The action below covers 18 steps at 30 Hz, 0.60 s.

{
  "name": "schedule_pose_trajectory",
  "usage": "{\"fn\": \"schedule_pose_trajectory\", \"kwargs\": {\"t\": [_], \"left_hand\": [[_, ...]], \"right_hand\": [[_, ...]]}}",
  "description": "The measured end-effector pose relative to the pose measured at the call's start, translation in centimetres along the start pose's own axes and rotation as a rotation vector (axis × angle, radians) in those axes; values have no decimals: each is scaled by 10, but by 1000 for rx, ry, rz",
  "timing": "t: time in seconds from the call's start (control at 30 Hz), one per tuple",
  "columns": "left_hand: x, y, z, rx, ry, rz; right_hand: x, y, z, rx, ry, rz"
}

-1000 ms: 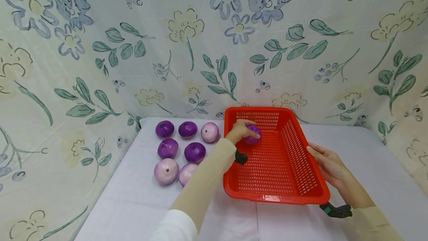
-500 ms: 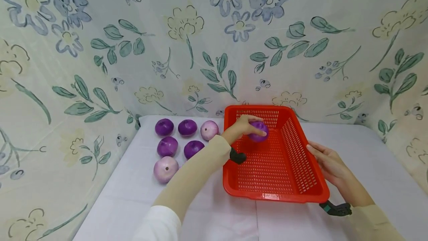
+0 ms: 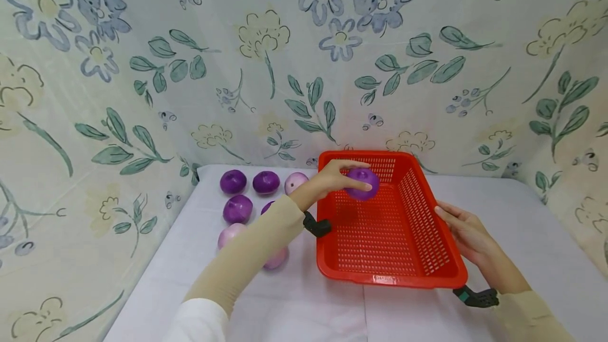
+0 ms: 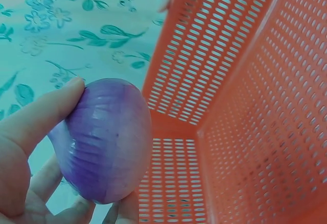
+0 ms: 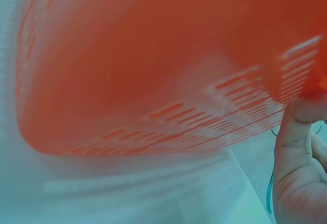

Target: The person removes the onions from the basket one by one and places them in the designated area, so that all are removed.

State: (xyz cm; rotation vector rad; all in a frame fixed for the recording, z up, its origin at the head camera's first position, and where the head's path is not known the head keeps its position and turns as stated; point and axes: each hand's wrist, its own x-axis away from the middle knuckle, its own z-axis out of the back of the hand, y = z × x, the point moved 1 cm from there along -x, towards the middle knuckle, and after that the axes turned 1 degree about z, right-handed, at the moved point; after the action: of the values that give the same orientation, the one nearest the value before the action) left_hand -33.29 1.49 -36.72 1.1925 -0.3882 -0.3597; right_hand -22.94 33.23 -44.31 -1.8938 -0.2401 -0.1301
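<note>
My left hand [image 3: 349, 176] grips a purple onion [image 3: 363, 183] in the air over the back left part of the red slotted basket [image 3: 427, 215]. The left wrist view shows the thumb and fingers of that hand [image 4: 30, 147] curled round the onion [image 4: 104, 140], with the basket [image 4: 245, 81] below it holding nothing. My right hand [image 3: 463, 231] lies flat with straight fingers against the basket's right side. In the right wrist view the thumb of this hand [image 5: 299, 163] touches the basket wall [image 5: 153, 55].
Several more onions lie on the white table left of the basket: dark purple ones [image 3: 233, 181] [image 3: 266, 182] [image 3: 238, 208] and paler ones [image 3: 294, 181] [image 3: 230, 234] [image 3: 277, 257], some partly hidden by my left forearm. Flowered cloth walls close in the back and sides.
My left hand has lifted the onion from low inside the basket, up and toward the back. The forearm now covers more of the onions. The right hand has stayed on the basket.
</note>
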Motion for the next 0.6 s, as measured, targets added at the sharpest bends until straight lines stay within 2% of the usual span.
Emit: {"fn": "schedule_pose_trajectory", "kwargs": {"t": [0.2, 0.43, 0.6], "left_hand": [[22, 4, 17, -29, -16, -28], [49, 2, 39, -60, -20, 32], [66, -1, 53, -55, -29, 52]], "right_hand": [[0, 1, 1, -6, -12, 5], [1, 1, 0, -1, -8, 4], [2, 1, -1, -7, -4, 0]]}}
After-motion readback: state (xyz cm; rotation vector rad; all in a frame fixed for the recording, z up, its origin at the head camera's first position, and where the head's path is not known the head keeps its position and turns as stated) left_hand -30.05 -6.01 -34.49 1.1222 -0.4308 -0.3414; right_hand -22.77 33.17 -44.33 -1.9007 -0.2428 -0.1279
